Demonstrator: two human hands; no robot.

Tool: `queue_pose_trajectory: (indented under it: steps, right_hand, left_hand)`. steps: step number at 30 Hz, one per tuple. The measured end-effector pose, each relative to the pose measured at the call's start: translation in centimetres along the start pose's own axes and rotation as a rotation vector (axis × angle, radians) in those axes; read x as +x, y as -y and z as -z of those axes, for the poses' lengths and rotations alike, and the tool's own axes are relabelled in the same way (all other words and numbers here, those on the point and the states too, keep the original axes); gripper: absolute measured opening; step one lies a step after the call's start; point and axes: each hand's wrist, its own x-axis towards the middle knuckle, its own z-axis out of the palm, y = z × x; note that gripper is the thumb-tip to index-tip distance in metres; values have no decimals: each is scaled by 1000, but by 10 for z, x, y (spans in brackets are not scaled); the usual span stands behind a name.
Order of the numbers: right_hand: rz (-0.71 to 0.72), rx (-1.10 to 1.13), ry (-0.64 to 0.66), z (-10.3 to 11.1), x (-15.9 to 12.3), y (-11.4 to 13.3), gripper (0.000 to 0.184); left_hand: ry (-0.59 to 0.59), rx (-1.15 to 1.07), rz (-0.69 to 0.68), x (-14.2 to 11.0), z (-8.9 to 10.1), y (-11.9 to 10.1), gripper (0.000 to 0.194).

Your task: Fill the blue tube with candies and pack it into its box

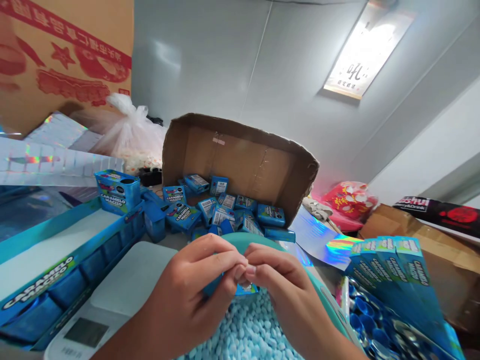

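Observation:
My left hand (pixel 195 280) and my right hand (pixel 285 280) meet over a teal basin (pixel 258 239). Thumbs and forefingers are pinched tip to tip, and whatever lies between them is too small and hidden to make out. Right below the fingertips a blue printed candy box (pixel 247 289) shows in part; the left thumb covers much of it, and I cannot tell whether it is gripped or resting. Light blue candy pellets (pixel 251 325) fill the basin beneath both hands.
An open carton (pixel 232 155) spills several blue candy boxes (pixel 183 216) behind the basin. At left are a digital scale (pixel 131 280) and a long display tray (pixel 41 245) with one box (pixel 118 192) at its end. Blue metallic pieces (pixel 369 320) and folded display cards (pixel 393 270) are at right.

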Motion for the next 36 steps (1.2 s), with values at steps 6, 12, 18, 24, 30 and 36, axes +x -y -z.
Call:
queue_pose_trajectory:
  steps: [6,12,18,24,30,36]
  right_hand:
    - [62,12,-26,0,-1,-3,19]
    - [40,-6,-29,-1,1,0,18]
    - [34,-50,-20,-2,2,4,19]
    - [14,-73,-6,-1,2,6,19]
    - [91,-111,-29,-2,3,6,19]
    - [369,-247,-20,-3,1,5,15]
  left_hand:
    - [20,-36,37,1,1,0,22]
    - [-13,4,-45,1,1,1,21]
    - [-39,146,-167,1,1,1,20]
    - [-49,249,-240,0,1,2,21]
    - [-43,351,-288,-2,2,0,19]
    - [-96,386,-308,-4,4,-3,21]
